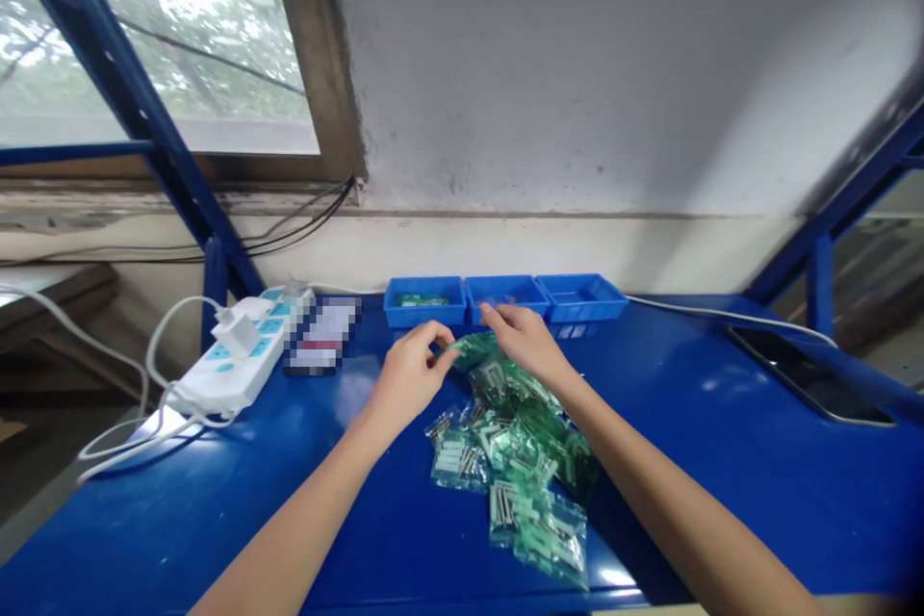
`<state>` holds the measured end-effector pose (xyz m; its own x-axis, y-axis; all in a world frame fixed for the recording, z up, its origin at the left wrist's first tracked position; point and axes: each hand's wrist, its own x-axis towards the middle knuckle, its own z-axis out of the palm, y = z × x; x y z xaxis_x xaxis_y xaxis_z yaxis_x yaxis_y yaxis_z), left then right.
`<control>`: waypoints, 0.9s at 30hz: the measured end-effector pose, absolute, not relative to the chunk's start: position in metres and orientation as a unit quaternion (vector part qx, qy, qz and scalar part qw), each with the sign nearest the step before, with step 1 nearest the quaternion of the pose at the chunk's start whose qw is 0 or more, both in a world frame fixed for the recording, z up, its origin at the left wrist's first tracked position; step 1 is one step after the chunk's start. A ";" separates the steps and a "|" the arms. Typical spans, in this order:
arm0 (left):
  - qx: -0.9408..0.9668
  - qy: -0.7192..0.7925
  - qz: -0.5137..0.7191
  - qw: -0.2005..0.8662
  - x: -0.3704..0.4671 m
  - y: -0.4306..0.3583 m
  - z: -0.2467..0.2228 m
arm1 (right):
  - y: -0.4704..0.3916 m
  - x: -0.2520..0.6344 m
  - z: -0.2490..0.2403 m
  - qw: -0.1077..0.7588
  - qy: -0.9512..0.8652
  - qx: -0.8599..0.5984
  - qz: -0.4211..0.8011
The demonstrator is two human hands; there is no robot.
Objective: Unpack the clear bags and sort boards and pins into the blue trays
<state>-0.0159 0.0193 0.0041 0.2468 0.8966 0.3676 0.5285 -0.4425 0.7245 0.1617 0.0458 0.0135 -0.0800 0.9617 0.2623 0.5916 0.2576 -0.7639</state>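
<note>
My left hand (415, 368) pinches the edge of a green-tinted clear plastic bag (473, 345) between thumb and fingers. My right hand (526, 339) is closed just beyond that bag, its fingertips in front of the middle blue bin (473, 316); what it grips is hidden. Below and between my hands lies a heap of small clear packets (516, 438) with green-tinted film, holding white strips and thin metal pieces that look like screws. One packet (460, 457) lies at the heap's left side, and others spread toward the table's front edge.
The left blue bin (425, 316) contains greenish packets; the right blue bin (583, 308) stands beside the middle one. A white power strip (242, 356) with cables and a blurred phone-like object (324, 337) are at left. A black phone (808, 375) lies right on the blue table (693, 462).
</note>
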 end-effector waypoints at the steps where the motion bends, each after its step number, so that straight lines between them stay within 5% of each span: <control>1: 0.763 0.466 0.409 0.185 -0.015 0.017 0.004 | 0.038 0.164 0.012 0.399 -0.657 -0.559 0.311; 5: 0.799 0.404 0.435 0.096 -0.006 0.008 0.002 | 0.018 0.165 0.009 0.453 -0.529 -0.491 0.524; 8: 0.812 0.384 0.432 0.081 0.000 0.005 0.000 | 0.015 0.164 0.008 0.480 -0.493 -0.461 0.560; 12: 0.811 0.410 0.386 0.162 0.000 0.012 -0.003 | 0.013 0.166 0.005 0.530 -0.559 -0.537 0.344; 16: 0.737 0.448 0.353 0.362 -0.003 0.021 -0.009 | 0.007 0.163 0.000 0.530 -0.674 -0.501 0.121; 21: 0.579 0.474 0.384 0.542 -0.004 0.025 -0.011 | 0.001 0.155 -0.002 0.498 -0.751 -0.417 0.119; 27: 0.614 0.501 0.345 0.504 -0.004 0.021 -0.004 | 0.001 0.151 -0.007 0.488 -0.769 -0.392 0.130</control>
